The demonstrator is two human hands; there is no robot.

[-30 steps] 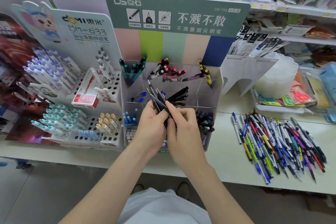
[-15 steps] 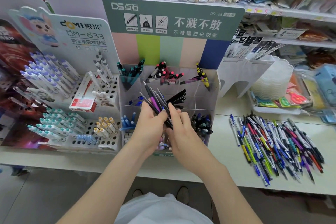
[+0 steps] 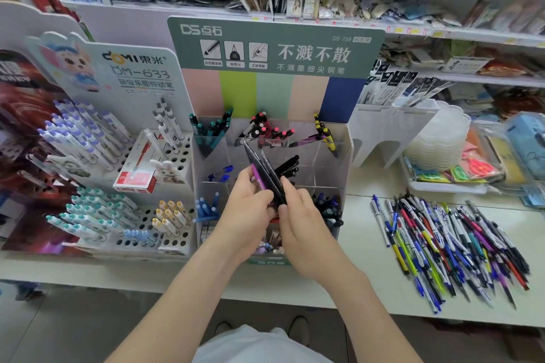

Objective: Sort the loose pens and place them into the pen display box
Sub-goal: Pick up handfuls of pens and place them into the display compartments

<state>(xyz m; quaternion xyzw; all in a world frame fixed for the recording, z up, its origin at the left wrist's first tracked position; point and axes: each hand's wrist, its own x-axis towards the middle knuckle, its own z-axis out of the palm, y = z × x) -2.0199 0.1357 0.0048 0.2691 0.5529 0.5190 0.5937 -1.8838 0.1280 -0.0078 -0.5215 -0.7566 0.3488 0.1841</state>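
Observation:
A small bundle of dark and purple pens [image 3: 262, 169] sticks up and to the left in front of the clear pen display box [image 3: 345, 153]. My left hand [image 3: 247, 215] is wrapped around the bundle's lower end. My right hand [image 3: 306, 224] pinches the same pens from the right with thumb and fingers. The box has several compartments that hold teal, pink-tipped, yellow-striped, black and blue pens. A big pile of loose pens [image 3: 451, 247] lies on the counter to the right of the box.
A white Domi pen rack [image 3: 124, 203] with a red pen carton [image 3: 138, 168] stands left of the box. A white tray of plastic containers and scissors [image 3: 442, 168] sits at the right rear. Stocked shelves run behind. The counter edge is just below my wrists.
The fanned-out pens have been drawn together into a tighter bundle. Both hands stay on it in front of the box's middle row.

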